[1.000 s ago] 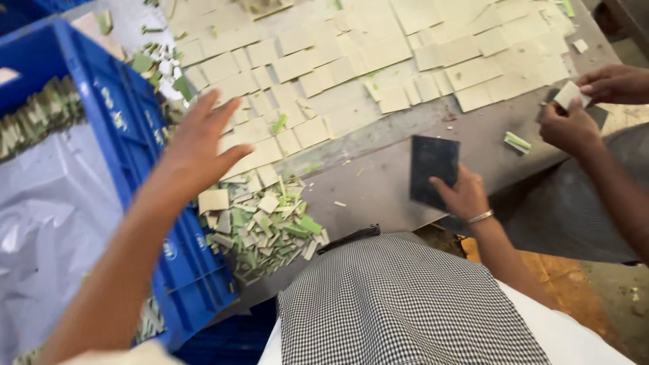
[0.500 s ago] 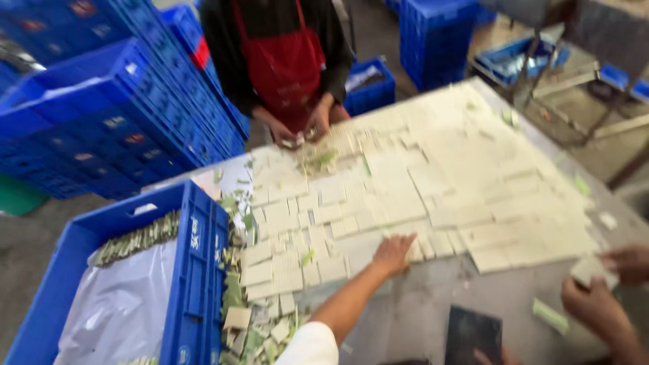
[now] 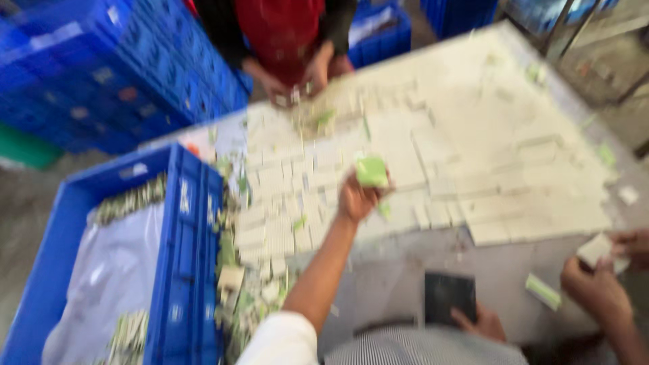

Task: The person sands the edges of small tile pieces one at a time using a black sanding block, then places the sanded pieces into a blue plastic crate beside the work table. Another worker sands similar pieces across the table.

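Note:
The picture is blurred by motion. My left hand (image 3: pixel 357 197) is stretched out over the table and is closed on a small pale green block (image 3: pixel 372 171), lifted just above the rows of pale flat blocks (image 3: pixel 433 145) laid across the grey table (image 3: pixel 378 274). My right hand (image 3: pixel 478 322) is near the table's front edge, its fingers on the lower edge of a dark flat rectangle (image 3: pixel 447 294) that lies on the table.
A blue crate (image 3: pixel 181 243) lined with clear plastic stands at my left, with block scraps (image 3: pixel 247 297) piled beside it. A person in a red apron (image 3: pixel 287 34) works at the far side. Another person's hands (image 3: pixel 598 287) at the right hold a pale block (image 3: pixel 595 249). Blue crates (image 3: pixel 101 67) are stacked behind.
My left hand went from the crate's edge out onto the laid blocks, then rose with a green block in its fingers. The view swung up over the table.

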Action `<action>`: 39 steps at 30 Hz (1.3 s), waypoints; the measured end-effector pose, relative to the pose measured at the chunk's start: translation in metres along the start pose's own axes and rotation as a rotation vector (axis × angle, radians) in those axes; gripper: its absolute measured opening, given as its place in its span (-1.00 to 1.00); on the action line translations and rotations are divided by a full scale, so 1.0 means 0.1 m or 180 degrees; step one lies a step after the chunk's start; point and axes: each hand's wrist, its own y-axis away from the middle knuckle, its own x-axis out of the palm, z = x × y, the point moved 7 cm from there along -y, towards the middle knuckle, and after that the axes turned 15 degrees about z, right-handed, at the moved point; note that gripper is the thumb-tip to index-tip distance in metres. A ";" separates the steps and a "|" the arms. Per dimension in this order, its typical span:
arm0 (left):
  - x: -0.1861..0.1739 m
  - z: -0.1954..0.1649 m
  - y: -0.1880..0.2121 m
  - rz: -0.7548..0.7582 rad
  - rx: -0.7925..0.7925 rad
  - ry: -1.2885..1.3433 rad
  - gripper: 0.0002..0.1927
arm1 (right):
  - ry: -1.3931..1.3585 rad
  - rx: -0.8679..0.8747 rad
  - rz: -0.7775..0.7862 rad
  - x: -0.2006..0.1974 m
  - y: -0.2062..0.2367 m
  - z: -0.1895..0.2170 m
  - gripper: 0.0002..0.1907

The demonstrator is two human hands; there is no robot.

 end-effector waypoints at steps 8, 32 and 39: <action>0.96 -0.58 0.43 -0.0018 0.0312 0.0204 -0.29 | -0.0164 -0.0751 0.0449 1.51 0.84 0.04 -0.58; 3.63 -2.48 -0.33 -0.0304 0.4270 -0.9216 -0.37 | 0.0466 -0.0574 -0.0985 1.16 1.00 0.83 -0.42; 4.07 -2.75 -0.58 0.0389 0.3516 -1.0326 -0.59 | 0.0657 -0.0647 -0.0942 1.25 1.07 0.73 -0.44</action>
